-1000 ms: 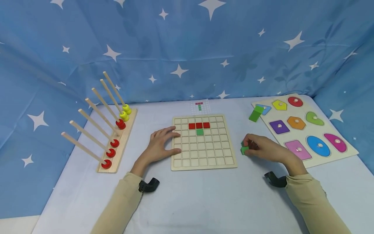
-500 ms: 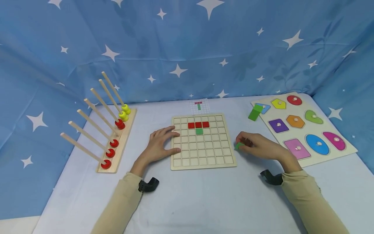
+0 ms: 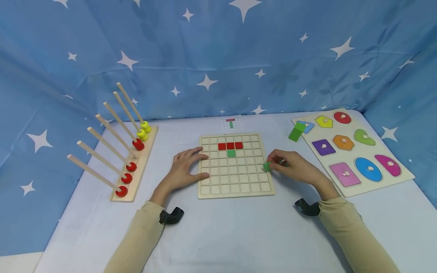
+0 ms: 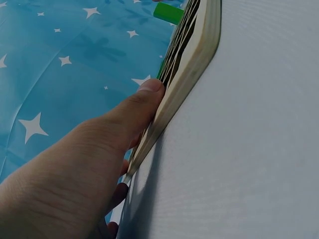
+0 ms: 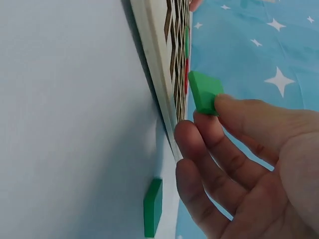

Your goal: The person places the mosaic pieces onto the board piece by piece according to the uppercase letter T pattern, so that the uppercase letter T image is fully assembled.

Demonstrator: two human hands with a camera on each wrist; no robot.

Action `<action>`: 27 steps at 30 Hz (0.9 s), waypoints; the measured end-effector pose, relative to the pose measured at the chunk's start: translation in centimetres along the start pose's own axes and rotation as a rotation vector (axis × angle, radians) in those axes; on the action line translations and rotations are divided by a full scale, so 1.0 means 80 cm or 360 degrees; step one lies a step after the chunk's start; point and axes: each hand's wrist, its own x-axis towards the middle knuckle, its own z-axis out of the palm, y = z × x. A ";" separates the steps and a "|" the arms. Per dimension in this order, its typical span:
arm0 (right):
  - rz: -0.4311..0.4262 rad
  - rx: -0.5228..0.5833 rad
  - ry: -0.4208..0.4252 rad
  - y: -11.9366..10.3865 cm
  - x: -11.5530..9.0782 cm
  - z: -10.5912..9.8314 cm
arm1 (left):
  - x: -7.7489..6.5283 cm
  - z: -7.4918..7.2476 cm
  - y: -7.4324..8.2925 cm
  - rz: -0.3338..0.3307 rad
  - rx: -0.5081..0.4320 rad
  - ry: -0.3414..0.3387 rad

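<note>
My right hand [image 3: 295, 167] pinches a small green square tile [image 5: 204, 92] between thumb and fingertips, above the right edge of a wooden grid board [image 3: 239, 180]. In the right wrist view another green tile [image 5: 153, 208] lies on the table below that hand. Three red tiles [image 3: 230, 145] form a row in the board's upper part, with one green tile [image 3: 231, 153] in the cell under the middle one. My left hand [image 3: 184, 167] rests at the board's left edge, thumb and fingers spread, the thumb [image 4: 149, 87] touching the rim.
Behind the board lies a printed grid card [image 3: 224, 129] with a red and green T pattern. A green block [image 3: 297, 131] is at back right, beside a shape puzzle board [image 3: 321, 163]. A pegged wooden stand [image 3: 138, 178] with red and yellow rings is on the left.
My right hand has moved left from the table beside the board to the board's right edge, bringing the green tile along. My left hand stays in place.
</note>
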 end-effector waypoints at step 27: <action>-0.0049 0.0170 0.0006 -0.035 0.060 0.030 | -0.001 0.001 -0.004 0.0006 0.0012 0.0004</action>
